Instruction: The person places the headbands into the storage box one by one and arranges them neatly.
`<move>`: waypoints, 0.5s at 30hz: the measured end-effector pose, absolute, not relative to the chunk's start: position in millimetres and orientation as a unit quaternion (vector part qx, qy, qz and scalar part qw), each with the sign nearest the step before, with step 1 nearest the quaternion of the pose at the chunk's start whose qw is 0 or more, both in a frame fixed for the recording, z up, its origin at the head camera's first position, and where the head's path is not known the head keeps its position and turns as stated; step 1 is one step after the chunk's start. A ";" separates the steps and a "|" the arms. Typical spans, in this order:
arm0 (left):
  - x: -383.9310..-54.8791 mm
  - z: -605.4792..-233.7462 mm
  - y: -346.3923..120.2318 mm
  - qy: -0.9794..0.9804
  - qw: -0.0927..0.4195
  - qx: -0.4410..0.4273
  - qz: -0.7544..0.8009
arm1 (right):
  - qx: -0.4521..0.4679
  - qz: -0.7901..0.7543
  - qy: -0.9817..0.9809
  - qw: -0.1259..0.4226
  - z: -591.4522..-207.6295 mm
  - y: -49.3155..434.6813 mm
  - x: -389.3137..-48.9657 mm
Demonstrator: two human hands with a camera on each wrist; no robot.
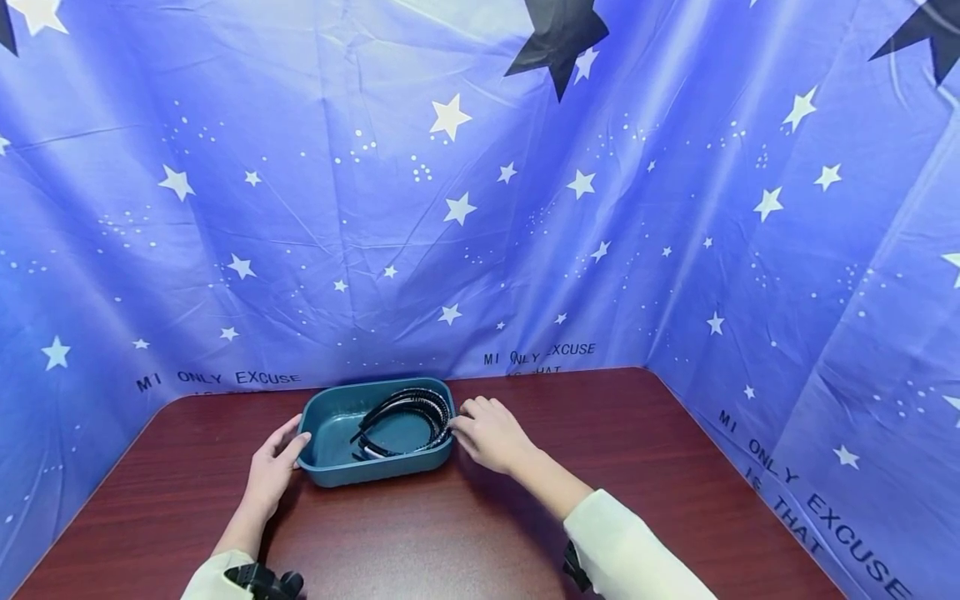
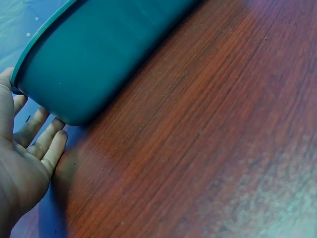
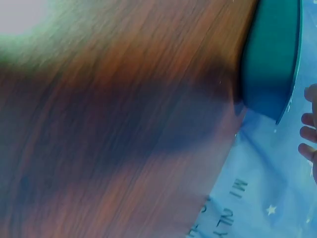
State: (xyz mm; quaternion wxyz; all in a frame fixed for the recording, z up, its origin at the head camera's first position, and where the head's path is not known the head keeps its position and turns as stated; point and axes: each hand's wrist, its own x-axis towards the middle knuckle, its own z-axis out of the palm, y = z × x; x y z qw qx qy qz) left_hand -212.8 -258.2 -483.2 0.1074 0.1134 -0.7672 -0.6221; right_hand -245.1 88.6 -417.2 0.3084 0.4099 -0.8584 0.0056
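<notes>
A dark teal plastic basin (image 1: 330, 479) with rounded corners stands on the table, towards its back edge. Several black headbands (image 1: 438, 408), some of them shiny, lie bunched in its right half. My left hand (image 1: 273, 467) holds the basin's left end, thumb over the rim and fingers along the outer wall. In the left wrist view the loosely spread fingers (image 2: 47, 139) reach under the rim. My right hand (image 1: 491, 435) is at the right end, beside the headbands, with loosely bent fingers. Only its fingertips (image 3: 308, 131) enter the right wrist view, with a small gap to the basin.
The reddish-brown wooden table (image 1: 375, 542) reaches back to a blue curtain (image 1: 390, 208) with stars and lettering, which also hangs along both sides. Black straps (image 1: 262, 579) sit at the cuffs of the pale sleeves.
</notes>
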 end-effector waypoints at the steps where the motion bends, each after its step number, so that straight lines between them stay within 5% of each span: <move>1: -212.8 -483.2 -258.4 -0.768 0.108 0.113 -0.622 | 0.396 0.013 -0.867 0.303 -417.0 91.2 -245.6; 15: -209.5 -474.8 -261.9 -0.798 0.123 0.100 -0.582 | 0.202 0.143 -0.937 0.246 -409.0 124.9 -253.6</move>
